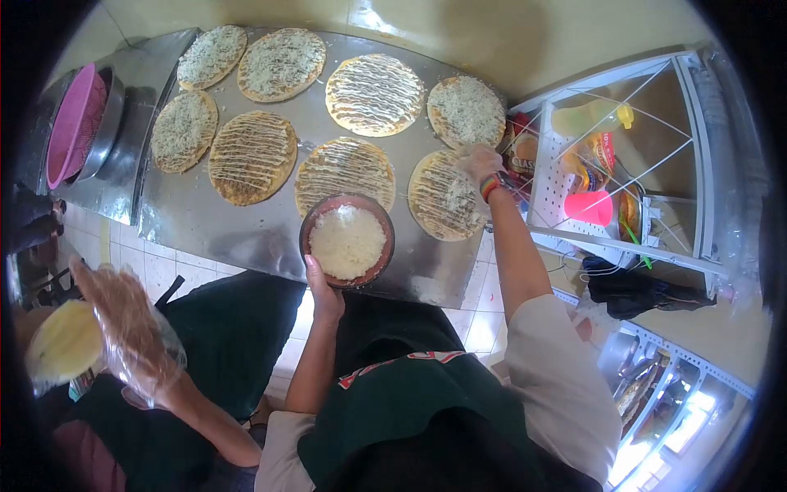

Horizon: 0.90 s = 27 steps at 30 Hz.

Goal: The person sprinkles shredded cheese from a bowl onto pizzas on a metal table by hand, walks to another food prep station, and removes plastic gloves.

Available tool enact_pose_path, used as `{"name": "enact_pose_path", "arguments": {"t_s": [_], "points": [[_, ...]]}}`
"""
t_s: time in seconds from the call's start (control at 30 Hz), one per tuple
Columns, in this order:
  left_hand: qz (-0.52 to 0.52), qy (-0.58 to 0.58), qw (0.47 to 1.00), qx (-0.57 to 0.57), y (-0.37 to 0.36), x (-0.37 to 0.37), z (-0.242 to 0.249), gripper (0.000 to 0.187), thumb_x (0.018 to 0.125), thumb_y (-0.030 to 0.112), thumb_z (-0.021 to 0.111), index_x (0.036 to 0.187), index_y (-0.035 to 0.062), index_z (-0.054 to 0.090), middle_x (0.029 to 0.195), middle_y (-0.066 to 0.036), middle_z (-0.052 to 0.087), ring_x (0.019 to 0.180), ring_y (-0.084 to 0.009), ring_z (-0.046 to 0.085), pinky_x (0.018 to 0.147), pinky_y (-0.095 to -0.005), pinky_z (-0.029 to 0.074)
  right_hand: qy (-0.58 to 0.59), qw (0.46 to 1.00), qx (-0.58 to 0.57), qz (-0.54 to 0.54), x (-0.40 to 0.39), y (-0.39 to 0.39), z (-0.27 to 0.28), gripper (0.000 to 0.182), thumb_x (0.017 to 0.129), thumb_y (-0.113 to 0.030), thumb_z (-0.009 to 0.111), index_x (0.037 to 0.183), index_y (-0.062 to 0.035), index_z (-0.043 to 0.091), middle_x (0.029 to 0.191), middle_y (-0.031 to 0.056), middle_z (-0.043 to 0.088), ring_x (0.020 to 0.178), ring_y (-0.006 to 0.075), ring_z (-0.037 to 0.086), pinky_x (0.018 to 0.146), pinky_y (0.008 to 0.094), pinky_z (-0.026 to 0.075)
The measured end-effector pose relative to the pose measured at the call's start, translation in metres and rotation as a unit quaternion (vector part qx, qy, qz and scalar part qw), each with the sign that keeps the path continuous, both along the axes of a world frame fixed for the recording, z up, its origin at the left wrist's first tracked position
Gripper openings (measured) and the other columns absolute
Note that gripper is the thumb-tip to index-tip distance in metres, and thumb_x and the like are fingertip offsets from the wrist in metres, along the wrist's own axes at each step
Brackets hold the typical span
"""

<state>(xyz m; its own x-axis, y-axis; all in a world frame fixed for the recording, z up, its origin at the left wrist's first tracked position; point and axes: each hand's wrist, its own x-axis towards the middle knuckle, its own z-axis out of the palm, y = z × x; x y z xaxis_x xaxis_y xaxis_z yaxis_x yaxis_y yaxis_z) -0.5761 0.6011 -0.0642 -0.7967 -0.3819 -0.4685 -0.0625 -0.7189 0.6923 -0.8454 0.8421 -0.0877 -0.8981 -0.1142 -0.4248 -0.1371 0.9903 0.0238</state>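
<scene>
A brown bowl of white grated cheese rests in my left hand, thumb up along its near side. My right hand, in a clear plastic glove, hovers over the flatbread at the table's right end. Its fingers look bunched around grated cheese, though they show poorly. White shreds lie in a patch on that flatbread, over sauce stripes. Behind it sits a flatbread covered with shreds. Beyond the bowl, a striped flatbread is partly hidden by it.
Several more topped flatbreads lie on the metal table. A pink basket stands at left. At right, a white rack holds a bottle, packets and a pink cup. A co-worker's gloved hand is near a pale round flatbread.
</scene>
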Motion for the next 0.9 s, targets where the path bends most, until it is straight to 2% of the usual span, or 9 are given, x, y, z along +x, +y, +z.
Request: {"name": "enact_pose_path", "arguments": {"t_s": [0.1, 0.2, 0.3, 0.37, 0.53, 0.63, 0.7, 0.83, 0.9], "points": [[-0.001, 0.010, 1.000, -0.009, -0.004, -0.001, 0.004, 0.058, 0.086, 0.046, 0.028, 0.122, -0.0004, 0.028, 0.119, -0.013, 0.039, 0.109, -0.0222, 0.041, 0.091, -0.0339, 0.033, 0.031, 0.997, -0.048, 0.055, 0.006, -0.015, -0.019, 0.028, 0.068, -0.033, 0.049, 0.084, -0.0142, 0.063, 0.090, 0.0125, 0.059, 0.085, 0.0281, 0.056, 0.075, 0.0360, 0.044], [0.004, 0.013, 1.000, -0.009, -0.006, 0.000, 0.005, 0.058, 0.086, 0.046, 0.029, 0.121, -0.0006, 0.029, 0.119, -0.013, 0.040, 0.108, -0.0221, 0.042, 0.090, -0.0339, 0.033, 0.045, 0.996, -0.064, 0.034, 0.025, -0.034, -0.017, 0.026, 0.067, -0.031, 0.050, 0.083, -0.0144, 0.063, 0.087, 0.0113, 0.059, 0.081, 0.0281, 0.056, 0.074, 0.0364, 0.044], [-0.029, 0.024, 0.999, -0.008, -0.009, 0.000, 0.001, 0.060, 0.085, 0.049, 0.026, 0.125, 0.0041, 0.026, 0.125, -0.010, 0.034, 0.115, -0.0217, 0.034, 0.096, -0.0348, 0.026, 0.025, 0.989, -0.097, 0.107, 0.043, -0.032, -0.046, 0.023, 0.066, -0.028, 0.052, 0.081, -0.0138, 0.063, 0.083, 0.0115, 0.059, 0.078, 0.0281, 0.057, 0.073, 0.0367, 0.044], [0.016, 0.016, 1.000, 0.005, -0.006, -0.005, 0.003, 0.057, 0.086, 0.045, 0.030, 0.121, -0.0009, 0.030, 0.118, -0.013, 0.040, 0.107, -0.0218, 0.042, 0.090, -0.0336, 0.034, 0.025, 0.992, -0.090, 0.090, 0.061, -0.033, -0.056, 0.021, 0.066, -0.026, 0.054, 0.079, -0.0134, 0.063, 0.081, 0.0118, 0.059, 0.078, 0.0277, 0.056, 0.073, 0.0364, 0.044], [0.016, 0.018, 1.000, 0.010, -0.003, -0.011, 0.001, 0.058, 0.086, 0.045, 0.031, 0.120, -0.0015, 0.030, 0.117, -0.013, 0.041, 0.106, -0.0219, 0.043, 0.089, -0.0332, 0.034, -0.023, 0.989, -0.148, 0.014, 0.105, -0.028, -0.024, 0.014, 0.065, -0.021, 0.056, 0.075, -0.0126, 0.062, 0.080, 0.0131, 0.059, 0.080, 0.0272, 0.055, 0.073, 0.0353, 0.044], [0.003, 0.022, 1.000, -0.002, 0.001, -0.018, 0.002, 0.059, 0.086, 0.045, 0.032, 0.121, -0.0017, 0.029, 0.118, -0.014, 0.039, 0.107, -0.0221, 0.042, 0.089, -0.0329, 0.034, 0.035, 0.988, -0.106, 0.106, 0.113, 0.002, -0.041, 0.011, 0.066, -0.018, 0.057, 0.075, -0.0133, 0.062, 0.080, 0.0117, 0.059, 0.080, 0.0264, 0.055, 0.074, 0.0353, 0.043], [0.000, 0.022, 1.000, -0.007, 0.005, -0.023, -0.004, 0.058, 0.086, 0.045, 0.032, 0.121, -0.0019, 0.029, 0.120, -0.014, 0.038, 0.109, -0.0221, 0.040, 0.090, -0.0328, 0.033, 0.047, 0.986, -0.057, 0.147, 0.114, 0.010, -0.004, 0.013, 0.066, -0.014, 0.057, 0.078, -0.0131, 0.062, 0.080, 0.0109, 0.058, 0.078, 0.0263, 0.056, 0.073, 0.0354, 0.044], [-0.024, 0.007, 0.999, -0.028, 0.019, -0.035, -0.015, 0.056, 0.086, 0.042, 0.033, 0.122, -0.0015, 0.028, 0.121, -0.014, 0.036, 0.111, -0.0222, 0.037, 0.091, -0.0328, 0.031, 0.121, 0.983, -0.071, 0.118, 0.116, -0.004, 0.065, 0.015, 0.066, -0.013, 0.058, 0.081, -0.0124, 0.061, 0.081, 0.0096, 0.058, 0.078, 0.0259, 0.055, 0.072, 0.0348, 0.044], [-0.050, 0.004, 0.998, -0.035, 0.031, -0.043, -0.002, 0.056, 0.086, 0.043, 0.032, 0.122, -0.0001, 0.028, 0.119, -0.013, 0.039, 0.110, -0.0219, 0.039, 0.091, -0.0329, 0.032, 0.156, 0.953, -0.245, 0.084, 0.124, -0.031, 0.091, 0.014, 0.069, -0.015, 0.052, 0.080, -0.0089, 0.060, 0.086, 0.0087, 0.057, 0.080, 0.0264, 0.055, 0.070, 0.0358, 0.044]]}}
